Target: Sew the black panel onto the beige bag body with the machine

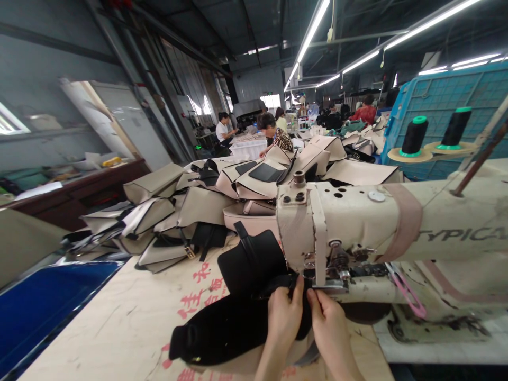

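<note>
Left hand (284, 313) and right hand (328, 321) are both pinching the edge of the black-and-beige bag (224, 329), which is resting on the wooden surface (95, 333), meeting the sewing machine (357, 211) head. Should be guiding evenly, not tugging; keeping layers flush, fingertips clear. Behind, beige bags (204, 206) are lying heaped; farther back, a co-worker (223, 130) is sitting.

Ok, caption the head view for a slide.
Left hand and right hand hold a bag at a sewing machine.
</note>
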A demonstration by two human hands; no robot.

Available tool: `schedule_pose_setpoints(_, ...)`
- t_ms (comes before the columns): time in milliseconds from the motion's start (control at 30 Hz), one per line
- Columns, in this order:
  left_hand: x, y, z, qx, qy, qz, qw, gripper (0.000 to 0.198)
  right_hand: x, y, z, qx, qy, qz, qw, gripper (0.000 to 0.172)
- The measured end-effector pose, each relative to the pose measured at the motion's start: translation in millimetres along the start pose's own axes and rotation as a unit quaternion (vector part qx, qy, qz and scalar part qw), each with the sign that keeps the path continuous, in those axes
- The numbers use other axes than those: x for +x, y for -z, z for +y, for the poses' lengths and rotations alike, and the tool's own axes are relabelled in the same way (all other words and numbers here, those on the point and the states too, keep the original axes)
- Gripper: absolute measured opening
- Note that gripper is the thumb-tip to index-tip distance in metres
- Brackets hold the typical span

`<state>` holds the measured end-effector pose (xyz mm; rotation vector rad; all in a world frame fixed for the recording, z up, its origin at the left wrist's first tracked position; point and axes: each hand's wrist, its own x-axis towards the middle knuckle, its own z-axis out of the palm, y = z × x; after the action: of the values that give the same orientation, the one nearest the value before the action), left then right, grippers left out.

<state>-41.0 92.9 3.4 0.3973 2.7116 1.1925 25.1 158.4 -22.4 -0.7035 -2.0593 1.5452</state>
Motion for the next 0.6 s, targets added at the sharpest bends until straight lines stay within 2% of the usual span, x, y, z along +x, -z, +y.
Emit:
schedule_pose_setpoints(133,1.5,1.1,1.2,0.025,-0.021,0.008,0.999,0.044,1.4,-7.1,9.7,0.170,-0.094,-0.009,0.981,0.046)
schedule_pose_setpoints(267,4.7,3.0,2.0,0.037,-0.030,0.000,0.999,0.044,2.0,-10.7,11.3,0.240,-0.161,-0.005,0.957,0.047)
schedule_pose_setpoints(367,6.4,2.9,0.2,0.027,-0.012,-0.001,1.000,0.046,2.6,-9.1,8.7,0.237,-0.159,-0.011,0.959,0.046)
schedule_pose_setpoints(600,7.5,0.9,-1.9,0.000,0.004,0.005,1.000,0.048,6.1,0.5,1.9,0.197,-0.126,-0.076,0.969,0.043)
